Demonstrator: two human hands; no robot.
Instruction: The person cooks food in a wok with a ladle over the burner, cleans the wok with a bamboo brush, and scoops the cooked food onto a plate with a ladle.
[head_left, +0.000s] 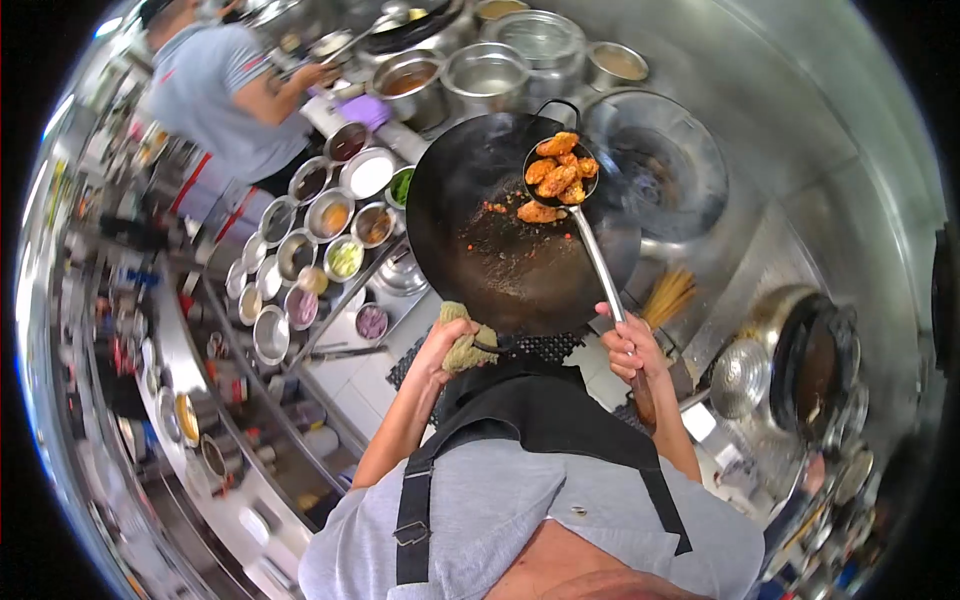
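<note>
On my remote feed, the left hand [440, 343] holds a coarse, bunched green cloth [468, 353] at the near rim of the wok [475, 255]. Its fingers are curled tightly around the fabric, and a short dark loop projects from the folds. The right hand [634, 345] holds the ladle [595, 252]: its fingers are wrapped around the shaft. The shaft is smooth, bright steel, with a brown grip at its lower end. The ladle's round head sits over the far right part of the wok and carries a heap of fried pieces [556, 180], orange, lumpy and glossy. One piece lies just outside the head's near edge; I cannot tell what supports it.

The wok is round and dark, with red specks and an oily film on its inner surface. I read the widest room for movement over its left and near areas. Limits: small metal bowls [314, 220] stand near the left rim, steel pots [482, 103] stand beyond the far rim, a wide round basin [692, 196] adjoins the right rim, and a stiff straw brush [670, 297] lies near the right hand.
</note>
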